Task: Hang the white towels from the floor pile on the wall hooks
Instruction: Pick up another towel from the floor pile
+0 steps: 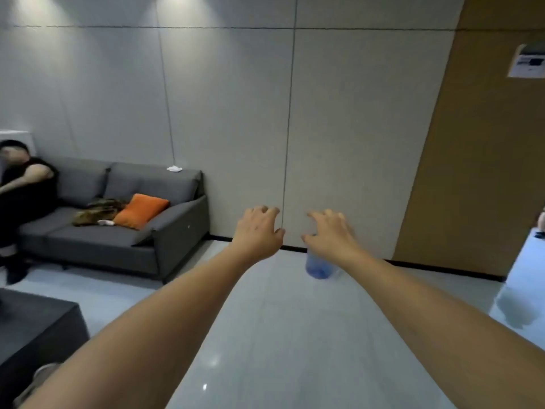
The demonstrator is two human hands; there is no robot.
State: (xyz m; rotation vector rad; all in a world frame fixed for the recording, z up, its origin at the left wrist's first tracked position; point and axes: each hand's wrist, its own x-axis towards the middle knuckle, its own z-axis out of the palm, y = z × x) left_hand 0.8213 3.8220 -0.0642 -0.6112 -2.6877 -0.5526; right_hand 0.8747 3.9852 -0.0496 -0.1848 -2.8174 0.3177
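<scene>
Both bare arms reach forward toward the grey panelled wall [236, 113], which serves as the landmark here. The left hand [259, 231] is held out just short of the wall's vertical panel seam, palm down, its fingers spread and loosely bent, holding nothing. The right hand [331, 234] is level with it on the other side of that seam, fingers likewise spread and loosely curled with nothing in them; the 2 hands are near each other but apart. Below the right hand, near the foot of the wall, a translucent blue container [320, 265] shows, partly hidden by the wrist; whether it stands on the floor cannot be told. No white towel pile and no hooks show on the wall or on the glossy pale floor [280, 335] before it. Against the wall to the left stands a grey sofa [132, 237] with an orange cushion [141, 211], a brown patterned cloth [97, 212] beside the cushion, and a small white object [174, 168] on the backrest top. A person in black [26, 196] sits at the sofa's far left end. Right of the wall is a tan wooden panel [472, 172] with a paper notice [528, 62] on it
</scene>
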